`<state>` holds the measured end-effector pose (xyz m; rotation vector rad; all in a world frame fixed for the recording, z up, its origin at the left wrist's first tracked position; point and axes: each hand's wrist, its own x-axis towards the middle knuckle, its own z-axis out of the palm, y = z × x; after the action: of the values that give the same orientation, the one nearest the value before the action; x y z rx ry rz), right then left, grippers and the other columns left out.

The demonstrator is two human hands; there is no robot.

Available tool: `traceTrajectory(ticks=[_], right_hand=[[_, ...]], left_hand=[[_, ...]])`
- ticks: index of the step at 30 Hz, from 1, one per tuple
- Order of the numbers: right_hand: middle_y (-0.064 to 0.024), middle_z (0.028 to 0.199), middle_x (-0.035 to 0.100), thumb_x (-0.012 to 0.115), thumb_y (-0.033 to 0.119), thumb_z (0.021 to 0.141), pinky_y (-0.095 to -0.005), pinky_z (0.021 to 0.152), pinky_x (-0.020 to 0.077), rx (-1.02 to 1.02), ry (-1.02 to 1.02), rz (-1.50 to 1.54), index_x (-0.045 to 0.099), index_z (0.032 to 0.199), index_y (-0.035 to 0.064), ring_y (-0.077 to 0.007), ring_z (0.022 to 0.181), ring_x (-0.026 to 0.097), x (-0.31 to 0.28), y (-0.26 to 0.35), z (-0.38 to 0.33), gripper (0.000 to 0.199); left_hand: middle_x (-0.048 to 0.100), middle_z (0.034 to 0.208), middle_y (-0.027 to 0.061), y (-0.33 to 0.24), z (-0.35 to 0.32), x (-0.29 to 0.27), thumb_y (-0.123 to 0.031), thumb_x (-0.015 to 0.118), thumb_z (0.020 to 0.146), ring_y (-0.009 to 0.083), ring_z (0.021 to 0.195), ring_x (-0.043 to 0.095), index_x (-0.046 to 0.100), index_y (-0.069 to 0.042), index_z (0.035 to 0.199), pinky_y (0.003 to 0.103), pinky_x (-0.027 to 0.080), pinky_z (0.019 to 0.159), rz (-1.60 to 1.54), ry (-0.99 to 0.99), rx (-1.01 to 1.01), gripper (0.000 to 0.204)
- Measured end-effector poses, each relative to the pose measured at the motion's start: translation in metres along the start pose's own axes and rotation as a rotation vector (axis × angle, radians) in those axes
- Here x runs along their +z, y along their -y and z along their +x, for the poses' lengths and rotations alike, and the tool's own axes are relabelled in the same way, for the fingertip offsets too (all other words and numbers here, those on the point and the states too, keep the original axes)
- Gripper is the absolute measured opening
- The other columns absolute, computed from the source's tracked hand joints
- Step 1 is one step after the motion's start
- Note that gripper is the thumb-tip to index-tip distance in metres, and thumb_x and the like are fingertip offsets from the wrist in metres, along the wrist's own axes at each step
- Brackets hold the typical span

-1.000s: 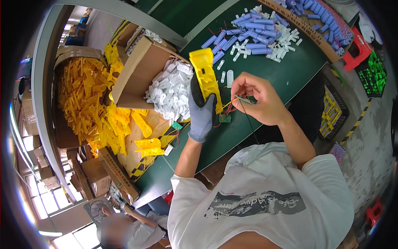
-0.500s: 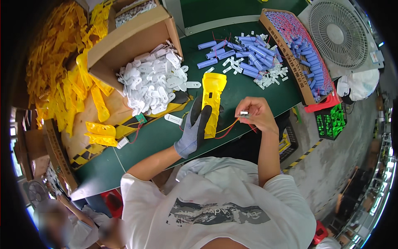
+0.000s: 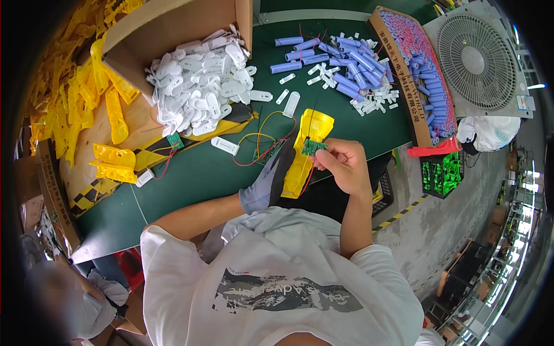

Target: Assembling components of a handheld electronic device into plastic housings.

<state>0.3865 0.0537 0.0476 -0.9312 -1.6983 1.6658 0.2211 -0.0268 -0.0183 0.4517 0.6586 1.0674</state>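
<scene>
My left hand point(image 3: 265, 183), in a grey glove with a dark palm, grips a yellow plastic torch housing point(image 3: 296, 174) by its left side. The housing is tilted, its hollow side towards me. Over its upper part, my bare right hand point(image 3: 348, 166) pinches a small green circuit board point(image 3: 313, 147) between thumb and fingers. A dark wire rises past the board, and a red wire hangs below it. Beyond my glove, red and yellow wires run to a white oval-ended piece point(image 3: 291, 104) and another white piece point(image 3: 225, 145) on the green table.
A tipped cardboard box point(image 3: 179, 29) spills white plastic covers point(image 3: 199, 86). Yellow housings point(image 3: 115, 115) pile up at left. Purple battery cells point(image 3: 358, 66) and small white parts point(image 3: 375, 101) lie at the back. Right of them stand a box of cells point(image 3: 404, 69) and a fan point(image 3: 476, 60).
The housing has turned from its outer face to its hollow side. My right hand has moved left over it with the board. A wired white piece now shows on the table beyond.
</scene>
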Motion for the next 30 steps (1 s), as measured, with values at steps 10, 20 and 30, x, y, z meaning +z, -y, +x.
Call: traceTrajectory(ticks=[10,20,30], right_hand=[[-0.0031,0.054,0.047,0.065,0.014,0.087,-0.0247,0.047,0.0325,-0.165,-0.221,-0.428,0.047,0.065,0.0001,-0.0069,0.05,0.04,0.021,-0.008,0.003,0.032],[-0.0019,0.054,0.049,0.064,0.016,0.088,-0.0239,0.049,0.0312,-0.042,-0.135,-0.194,0.048,0.065,0.0004,-0.006,0.052,0.04,0.013,-0.016,0.0,0.032],[0.0,0.051,0.037,0.066,0.015,0.087,-0.0263,0.045,0.023,-0.129,-0.221,-0.339,0.043,0.062,0.0015,-0.0064,0.049,0.028,0.017,-0.016,0.0,0.036]], left_hand=[[0.056,0.104,0.0072,0.006,-0.002,0.004,-0.027,0.039,0.102,0.0115,0.087,0.058,0.043,-0.005,0.127,0.025,0.049,0.072,-0.098,-0.072,0.101,0.034],[0.054,0.108,0.0087,0.005,0.0,0.002,-0.024,0.037,0.103,0.0124,0.094,0.056,0.039,0.001,0.131,0.028,0.048,0.081,0.088,-0.076,0.18,0.038],[0.055,0.117,0.0058,0.015,0.003,-0.007,-0.026,0.044,0.101,0.0127,0.101,0.059,0.038,-0.008,0.137,0.027,0.051,0.082,0.063,-0.098,0.109,0.041]])
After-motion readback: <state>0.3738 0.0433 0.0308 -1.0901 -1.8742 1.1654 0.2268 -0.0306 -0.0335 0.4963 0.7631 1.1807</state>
